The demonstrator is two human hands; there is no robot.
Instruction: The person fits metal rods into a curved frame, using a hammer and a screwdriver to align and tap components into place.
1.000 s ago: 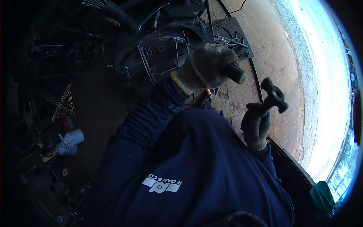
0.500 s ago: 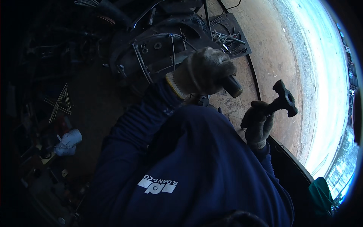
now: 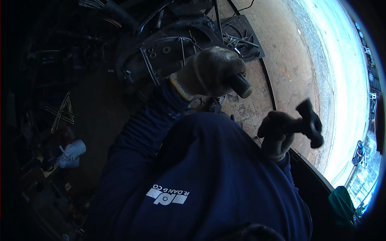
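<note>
My left hand, in a pale knit work glove, is closed round a dark, thick cylindrical piece. Its worn, brownish end points down and to the right, and the rest lies hidden in the fist. Farther right and nearer my body, my gloved right hand grips a hammer by its handle. The dark hammer head sticks out to the right of the fingers, slightly blurred. A gap separates the hammer from the cylindrical piece.
Beyond my left hand stands a dark metal frame with washers and bent rods on it. A metal plate beside it carries several loose rods. Thin crossed rods and a white cloth-like bundle are at left; green cloth hangs lower right.
The hammer has tipped downward, its head swinging lower and slightly right. My left hand has shifted a little left and up with the cylindrical piece.
</note>
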